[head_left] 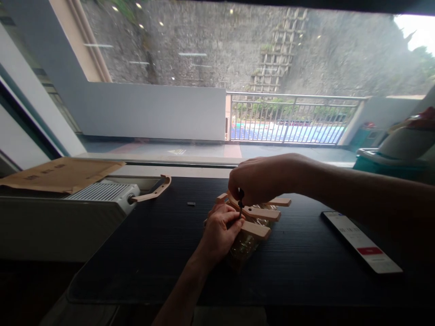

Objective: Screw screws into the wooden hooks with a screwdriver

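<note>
My right hand [254,176] is closed around a small dark screwdriver [241,198], its thin shaft pointing straight down. Most of the tool's handle is hidden in the fist. Just below, my left hand [220,228] is closed, thumb and fingertips pinched at the shaft's lower end, beside a pale wooden hook [254,230]. A second wooden hook [263,213] with a dark hole and a third wooden piece [282,202] lie behind it. Under them is a crinkled clear plastic bag [246,246]. The fingers cover the tip and whatever it touches.
A loose screw [191,204] lies on the black table [163,253], left of my hands. Another curved wooden hook [154,194] rests at the left edge by a white ridged device [105,192] and a brown paper envelope [63,174]. At right is a phone [363,244].
</note>
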`<state>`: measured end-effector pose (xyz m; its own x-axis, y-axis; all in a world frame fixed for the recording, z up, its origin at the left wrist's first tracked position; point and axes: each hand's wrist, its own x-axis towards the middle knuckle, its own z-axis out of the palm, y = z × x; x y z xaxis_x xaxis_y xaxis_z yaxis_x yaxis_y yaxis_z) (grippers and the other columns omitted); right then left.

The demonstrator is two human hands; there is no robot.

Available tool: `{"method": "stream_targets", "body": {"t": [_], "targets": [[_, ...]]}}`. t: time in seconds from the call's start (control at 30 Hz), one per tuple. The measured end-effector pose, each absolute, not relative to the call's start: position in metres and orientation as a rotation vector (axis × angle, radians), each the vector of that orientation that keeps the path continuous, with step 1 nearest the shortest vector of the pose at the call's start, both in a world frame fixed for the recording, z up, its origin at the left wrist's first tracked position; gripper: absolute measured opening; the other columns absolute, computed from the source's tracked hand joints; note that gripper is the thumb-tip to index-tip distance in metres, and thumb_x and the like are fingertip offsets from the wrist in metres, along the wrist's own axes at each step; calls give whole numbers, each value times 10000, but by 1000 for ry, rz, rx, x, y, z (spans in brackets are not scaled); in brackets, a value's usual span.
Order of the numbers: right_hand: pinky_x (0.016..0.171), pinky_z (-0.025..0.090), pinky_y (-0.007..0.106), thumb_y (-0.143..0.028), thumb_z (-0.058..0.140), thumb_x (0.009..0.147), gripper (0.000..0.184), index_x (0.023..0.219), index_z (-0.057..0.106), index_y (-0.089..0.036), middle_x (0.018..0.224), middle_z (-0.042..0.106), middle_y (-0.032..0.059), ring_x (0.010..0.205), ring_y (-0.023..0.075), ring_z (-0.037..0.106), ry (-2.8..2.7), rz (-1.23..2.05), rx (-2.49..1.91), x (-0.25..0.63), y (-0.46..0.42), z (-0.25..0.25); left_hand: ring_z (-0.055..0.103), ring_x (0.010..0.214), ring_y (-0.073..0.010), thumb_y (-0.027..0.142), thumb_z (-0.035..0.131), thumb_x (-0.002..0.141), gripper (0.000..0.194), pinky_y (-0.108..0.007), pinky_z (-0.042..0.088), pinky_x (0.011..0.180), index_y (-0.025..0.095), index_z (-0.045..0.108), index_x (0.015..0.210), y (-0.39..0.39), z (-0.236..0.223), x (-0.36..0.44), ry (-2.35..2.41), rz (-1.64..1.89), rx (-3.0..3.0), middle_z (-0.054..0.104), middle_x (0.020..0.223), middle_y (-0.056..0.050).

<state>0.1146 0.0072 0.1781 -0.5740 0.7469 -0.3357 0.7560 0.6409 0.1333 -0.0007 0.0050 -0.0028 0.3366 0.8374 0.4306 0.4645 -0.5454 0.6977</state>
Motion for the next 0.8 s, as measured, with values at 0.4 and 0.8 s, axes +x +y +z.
{"method": "stream_targets", "body": {"t": [0.4, 0.8], "targets": [[418, 224, 245, -160, 488, 739, 184, 593, 591, -114, 495, 429, -22, 470, 60, 285, 2483, -77, 1223, 119, 22, 161, 556, 880, -176, 218, 565, 821, 133, -298, 410, 859, 207, 695, 795, 5, -3, -1, 1130, 1083, 2148, 618, 825, -24], [462, 292, 279, -73, 593, 687, 159, 710, 682, -202, 541, 556, -1, 517, 132, 462, 2452, -48, 1174, 112, 6, 181, 545, 888, -182, 235, 554, 830, 158, -300, 418, 845, 191, 696, 777, 5, -1, 0, 1157, 1024, 2154, 610, 844, -31]]}}
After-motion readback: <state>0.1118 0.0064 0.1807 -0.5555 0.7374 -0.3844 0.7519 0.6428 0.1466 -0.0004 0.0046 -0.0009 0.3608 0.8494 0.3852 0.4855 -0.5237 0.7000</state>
